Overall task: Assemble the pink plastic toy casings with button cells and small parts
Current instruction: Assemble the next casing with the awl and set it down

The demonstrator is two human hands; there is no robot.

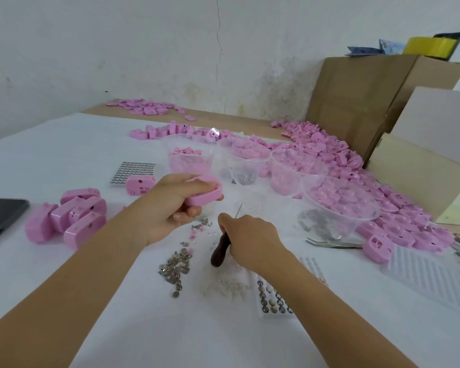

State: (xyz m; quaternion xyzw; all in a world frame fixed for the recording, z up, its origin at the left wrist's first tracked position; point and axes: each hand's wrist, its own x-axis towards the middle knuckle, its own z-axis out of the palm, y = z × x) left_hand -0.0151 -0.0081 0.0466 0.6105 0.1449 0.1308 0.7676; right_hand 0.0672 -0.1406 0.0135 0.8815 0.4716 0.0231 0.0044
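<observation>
Gripping pink casing (206, 195) in left hand (168, 207) above table centre, clutching dark-handled tool (219, 252) in right hand (250, 240); room over white tabletop (64, 155) front and far-left, clear tubs (319, 216) of pink parts crowding right.

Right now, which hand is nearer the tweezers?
Right. The right hand, gripping a dark-handled tool, is to the left of the tweezers, apart from them; the left hand, holding a pink casing, is farther left and farther back.
</observation>
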